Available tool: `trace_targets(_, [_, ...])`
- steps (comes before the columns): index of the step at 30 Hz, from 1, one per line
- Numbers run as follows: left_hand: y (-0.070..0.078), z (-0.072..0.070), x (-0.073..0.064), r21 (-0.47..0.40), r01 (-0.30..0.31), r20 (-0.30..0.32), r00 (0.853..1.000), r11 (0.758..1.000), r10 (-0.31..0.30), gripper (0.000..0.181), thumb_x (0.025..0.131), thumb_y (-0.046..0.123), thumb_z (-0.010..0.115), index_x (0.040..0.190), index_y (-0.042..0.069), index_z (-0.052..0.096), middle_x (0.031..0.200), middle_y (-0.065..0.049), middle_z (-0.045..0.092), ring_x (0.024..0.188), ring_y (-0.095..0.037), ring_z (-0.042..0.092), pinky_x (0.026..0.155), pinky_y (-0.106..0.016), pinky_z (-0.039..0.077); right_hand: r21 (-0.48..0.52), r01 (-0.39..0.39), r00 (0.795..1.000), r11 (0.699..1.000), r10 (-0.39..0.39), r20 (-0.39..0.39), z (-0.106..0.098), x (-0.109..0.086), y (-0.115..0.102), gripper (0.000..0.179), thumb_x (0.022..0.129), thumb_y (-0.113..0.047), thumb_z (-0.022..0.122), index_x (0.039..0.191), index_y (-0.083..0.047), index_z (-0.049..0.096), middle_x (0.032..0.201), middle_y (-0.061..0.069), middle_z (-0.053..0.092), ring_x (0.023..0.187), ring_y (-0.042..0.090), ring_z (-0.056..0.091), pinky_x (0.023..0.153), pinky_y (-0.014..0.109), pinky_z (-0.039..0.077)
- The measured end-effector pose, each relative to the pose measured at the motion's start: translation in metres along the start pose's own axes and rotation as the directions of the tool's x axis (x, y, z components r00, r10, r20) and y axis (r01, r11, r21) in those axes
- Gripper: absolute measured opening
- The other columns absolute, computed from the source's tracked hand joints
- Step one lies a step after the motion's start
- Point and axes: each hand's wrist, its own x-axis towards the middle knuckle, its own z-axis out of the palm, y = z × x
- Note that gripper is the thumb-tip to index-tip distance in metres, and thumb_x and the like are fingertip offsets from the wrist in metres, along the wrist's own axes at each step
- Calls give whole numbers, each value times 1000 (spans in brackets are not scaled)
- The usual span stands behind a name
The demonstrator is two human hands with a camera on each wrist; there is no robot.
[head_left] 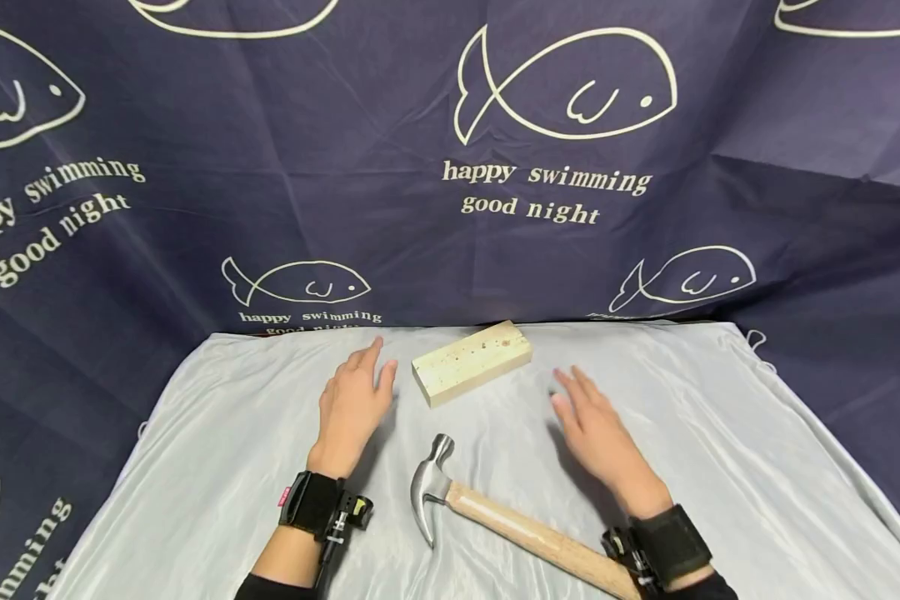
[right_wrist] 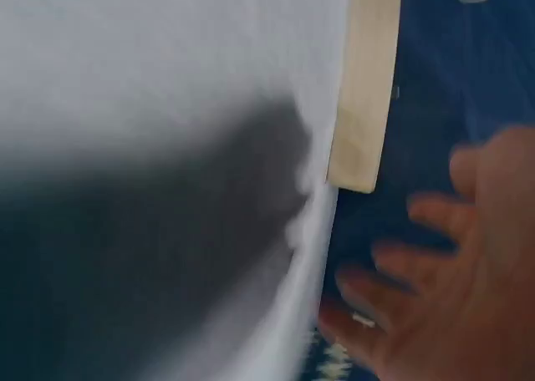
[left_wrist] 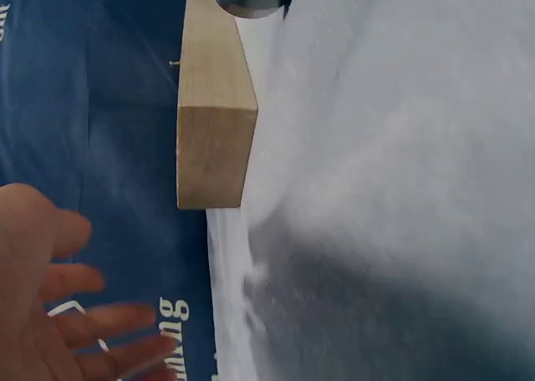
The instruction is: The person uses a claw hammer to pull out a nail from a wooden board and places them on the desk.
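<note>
A pale wooden block [head_left: 471, 363] with small dark spots on its top lies aslant near the far edge of the table. To its left, my left hand [head_left: 351, 398] holds nothing, its fingers extended and the thumb apart. My right hand [head_left: 598, 429] is on the block's other side, fingers spread and empty, a little blurred in the right wrist view. Between my forearms lies a claw hammer [head_left: 525, 527], its steel head toward the left and its wooden handle running down to my right wrist. In the left wrist view, a tiny stub sticks up from the block [left_wrist: 216, 105].
A shiny light-grey cloth [head_left: 232, 433] covers the table, with loops of cord at its edges. Behind it hangs a dark blue curtain [head_left: 390, 167] printed with white fish and lettering. Each wrist wears a black strap [head_left: 671, 543] with a small camera.
</note>
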Motion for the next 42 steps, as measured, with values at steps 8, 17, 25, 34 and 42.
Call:
trace_targets(8, [7,6,2,-50,-64,-60,996,997,61,30,93,29,49,113,19,69,109,-2,71,91,-27,67,64,-49,54,-49,154,978,987,-145,152,-7,-24,-30,45,97,-41,42,136,-23,52,136,2,54,123,23,50,94,51,47])
trace_targets(17, [10,13,1,-57,-71,41,996,996,74,31,93,29,49,116,17,67,109,-5,70,90,-28,67,66,-50,54,-98,211,913,973,-161,375,-11,-47,-45,51,94,-56,36,126,-23,57,112,-5,58,95,12,55,74,39,52])
trace_targets(25, [17,23,6,-66,-98,167,980,993,108,58,93,50,44,136,13,51,126,-14,59,101,-35,61,72,-52,54,-29,298,821,954,-240,519,-13,-73,-58,53,78,-70,47,109,-27,53,85,-13,43,70,6,38,52,23,36])
trace_targets(34, [24,31,6,-50,-113,262,957,992,122,81,84,59,53,145,8,39,134,-18,52,112,-38,54,85,-53,49,58,387,801,920,-366,474,-7,-82,-62,21,85,-41,62,94,-26,50,74,-16,40,60,-2,39,50,17,36])
trace_targets(42, [26,34,8,-46,-144,259,954,989,151,85,78,51,66,144,5,39,139,-16,48,114,-37,53,90,-54,47,15,356,852,934,-331,406,-3,-85,-59,14,88,-25,58,93,-20,47,74,-12,39,56,0,36,48,16,36])
